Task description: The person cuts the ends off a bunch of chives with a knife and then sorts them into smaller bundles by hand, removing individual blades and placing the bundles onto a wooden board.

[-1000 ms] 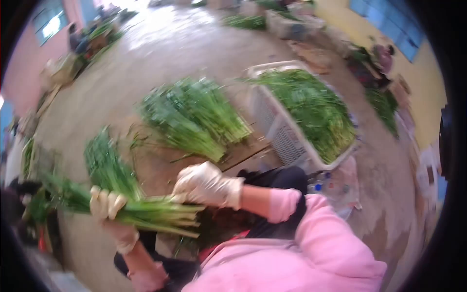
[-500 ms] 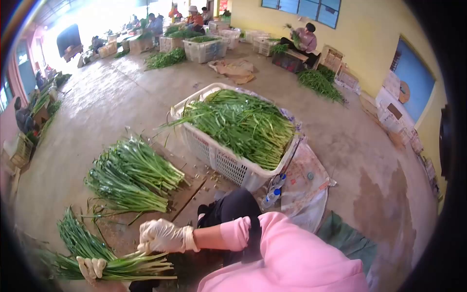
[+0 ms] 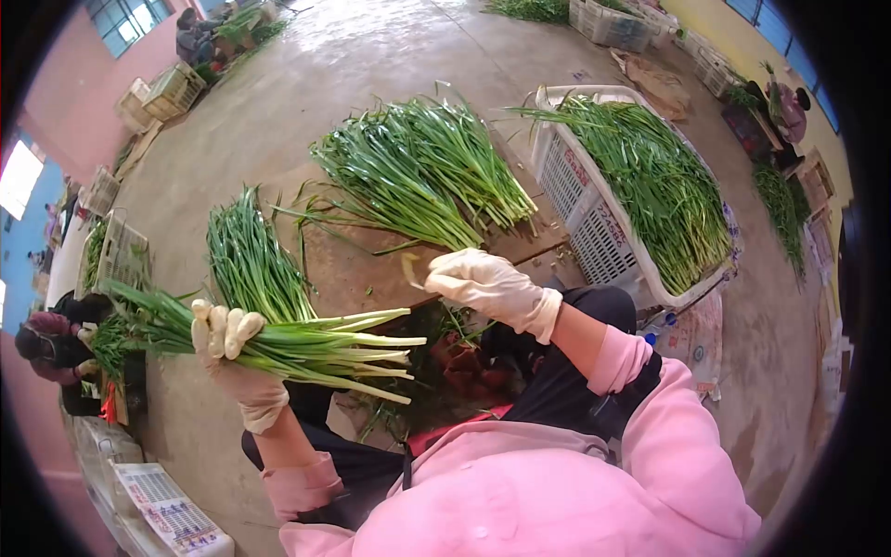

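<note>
The right hand (image 3: pixel 492 286) is moving away from the bunch of green stalks (image 3: pixel 306 351), fingertips seemingly pinching a yellowish strip (image 3: pixel 411 271), leaving pale ends uncovered. The left hand's (image 3: pixel 227 330) fingers are clamping the bunch, near left of the crate (image 3: pixel 594 237).

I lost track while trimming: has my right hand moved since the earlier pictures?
Yes. Your right hand has moved away from the cut ends of the held bunch, toward the white crate.
</note>
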A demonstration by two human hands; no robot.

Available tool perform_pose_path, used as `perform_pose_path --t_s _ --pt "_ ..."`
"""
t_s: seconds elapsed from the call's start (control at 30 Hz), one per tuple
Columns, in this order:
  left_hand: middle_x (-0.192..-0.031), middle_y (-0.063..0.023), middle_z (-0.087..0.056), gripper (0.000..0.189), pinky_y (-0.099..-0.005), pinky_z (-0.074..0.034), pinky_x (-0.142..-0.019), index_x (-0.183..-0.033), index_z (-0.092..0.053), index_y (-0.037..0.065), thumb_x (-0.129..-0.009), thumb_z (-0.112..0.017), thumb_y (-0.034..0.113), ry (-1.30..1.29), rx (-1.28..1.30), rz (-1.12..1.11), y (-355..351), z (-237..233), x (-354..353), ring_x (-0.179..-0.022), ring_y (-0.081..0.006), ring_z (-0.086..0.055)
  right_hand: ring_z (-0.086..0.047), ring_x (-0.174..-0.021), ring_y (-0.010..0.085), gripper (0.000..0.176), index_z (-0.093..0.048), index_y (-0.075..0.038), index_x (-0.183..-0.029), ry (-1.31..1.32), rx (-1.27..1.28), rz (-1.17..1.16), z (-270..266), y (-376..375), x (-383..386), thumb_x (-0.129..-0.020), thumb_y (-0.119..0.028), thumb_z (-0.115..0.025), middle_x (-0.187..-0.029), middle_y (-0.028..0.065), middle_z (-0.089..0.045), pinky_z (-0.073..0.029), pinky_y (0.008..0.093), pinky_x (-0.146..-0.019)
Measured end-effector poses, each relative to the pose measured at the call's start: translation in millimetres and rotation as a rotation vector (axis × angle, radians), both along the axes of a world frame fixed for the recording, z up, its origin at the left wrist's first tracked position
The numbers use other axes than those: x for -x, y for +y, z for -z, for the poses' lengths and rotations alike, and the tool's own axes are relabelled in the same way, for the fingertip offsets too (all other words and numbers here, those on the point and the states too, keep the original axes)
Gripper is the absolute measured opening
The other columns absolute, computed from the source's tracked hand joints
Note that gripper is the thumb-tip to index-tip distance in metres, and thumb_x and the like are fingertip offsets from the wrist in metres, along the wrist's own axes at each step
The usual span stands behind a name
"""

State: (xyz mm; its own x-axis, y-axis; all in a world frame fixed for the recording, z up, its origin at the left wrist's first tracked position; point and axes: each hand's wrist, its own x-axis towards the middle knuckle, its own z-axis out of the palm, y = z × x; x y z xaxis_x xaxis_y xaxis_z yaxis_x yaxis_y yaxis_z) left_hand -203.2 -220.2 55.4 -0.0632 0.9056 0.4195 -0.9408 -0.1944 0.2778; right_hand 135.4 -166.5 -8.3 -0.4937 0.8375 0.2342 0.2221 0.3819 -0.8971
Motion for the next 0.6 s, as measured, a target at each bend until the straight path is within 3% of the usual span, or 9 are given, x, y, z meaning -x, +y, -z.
perform_pose_path --t_s 0.03,0.13,0.17,0.33,0.4,0.43,0.53,0.57,0.6 --pt "-0.068 -0.0006 -0.051 0.023 -0.0326 -0.046 -0.077 -0.118 -0.059 -0.001 -0.106 -0.044 0.011 -0.022 0.017 0.011 -0.1 -1.1 -6.0 -0.063 -0.0144 -0.052 -0.057 -0.081 0.0143 0.029 -0.068 -0.001 -0.096 0.04 0.313 0.018 -31.7 -13.7 10.3 -0.098 -0.029 -0.063 -0.084 0.0054 -0.065 -0.045 0.0287 -0.077" --pt "-0.067 0.0001 -0.053 0.019 -0.0318 -0.047 -0.076 -0.115 -0.061 0.001 -0.104 -0.048 0.011 -0.053 0.035 0.015 1.1 -0.7 -10.2 -0.061 -0.0134 -0.052 -0.056 -0.085 0.0091 0.03 -0.069 0.002 -0.106 0.392 0.611 -0.234 -32.2 -13.5 31.4 -0.099 -0.027 -0.062 -0.089 0.0008 -0.066 -0.044 0.027 -0.078" --pt "-0.067 0.0002 -0.053 0.019 -0.0317 -0.047 -0.076 -0.115 -0.061 0.001 -0.104 -0.048 0.011 -0.054 0.031 0.005 0.8 -0.1 -7.9 -0.061 -0.0132 -0.052 -0.055 -0.088 0.0069 0.03 -0.069 0.003 -0.109 0.243 0.595 -0.222 -39.6 -12.0 33.3 -0.096 -0.024 -0.067 -0.093 -0.0018 -0.066 -0.044 0.0251 -0.08" --pt "-0.065 0.0004 -0.055 0.019 -0.0315 -0.048 -0.075 -0.112 -0.064 0.001 -0.104 -0.049 0.012 -0.097 0.041 -0.027 -0.3 6.7 1.4 -0.061 -0.0131 -0.054 -0.058 -0.114 0.013 0.037 -0.067 -0.001 -0.126 0.42 0.967 -0.491 -6.2 -25.3 30.8 -0.092 -0.015 -0.072 -0.129 0.0064 -0.065 -0.04 0.0303 -0.104" --pt "-0.066 0.0007 -0.053 0.018 -0.0315 -0.048 -0.076 -0.112 -0.063 0.001 -0.103 -0.05 0.011 -0.097 0.034 -0.019 0.6 7.1 -3.7 -0.061 -0.013 -0.054 -0.058 -0.116 0.0135 0.036 -0.067 -0.002 -0.126 0.493 1.134 -0.482 -19.9 -37.2 41.0 -0.093 -0.014 -0.072 -0.129 0.0075 -0.066 -0.04 0.0292 -0.104" --pt "-0.065 0.0009 -0.051 0.017 -0.0311 -0.048 -0.077 -0.111 -0.062 0.001 -0.103 -0.05 0.01 -0.099 0.032 -0.008 0.6 6.6 -6.4 -0.061 -0.0126 -0.053 -0.064 -0.108 0.0145 0.031 -0.069 -0.003 -0.121 0.457 1.04 -0.538 -12.8 -35.5 43.0 -0.093 -0.015 -0.071 -0.117 0.0074 -0.072 -0.045 0.0282 -0.097" --pt "-0.065 0.0008 -0.05 0.015 -0.0313 -0.048 -0.079 -0.109 -0.062 0.002 -0.102 -0.05 0.008 -0.113 0.023 -0.002 -0.4 6.1 -5.2 -0.062 -0.0127 -0.052 -0.067 -0.103 0.0172 0.03 -0.065 0.002 -0.121 0.408 1.098 -0.408 -6.4 -37.1 49.7 -0.094 -0.009 -0.069 -0.113 0.0104 -0.072 -0.05 0.0299 -0.091" --pt "-0.066 0.0006 -0.051 0.014 -0.0315 -0.048 -0.079 -0.109 -0.062 0.002 -0.102 -0.051 0.008 -0.118 0.02 -0.007 -1.3 5.7 -3.7 -0.062 -0.0129 -0.052 -0.069 -0.086 0.0162 0.021 -0.069 0.003 -0.109 0.469 1.082 -0.323 1.5 -38.2 52.3 -0.094 -0.011 -0.07 -0.1 0.0109 -0.074 -0.053 0.0292 -0.078" --pt "-0.066 0.0005 -0.052 0.014 -0.032 -0.048 -0.08 -0.109 -0.061 0.002 -0.102 -0.051 0.008 -0.115 0.025 -0.01 -2.1 6.0 -2.1 -0.063 -0.0131 -0.053 -0.069 -0.083 0.0164 0.018 -0.07 0.003 -0.104 0.479 1.073 -0.328 1.3 -36.6 51.8 -0.093 -0.012 -0.071 -0.096 0.0114 -0.074 -0.053 0.0282 -0.075"
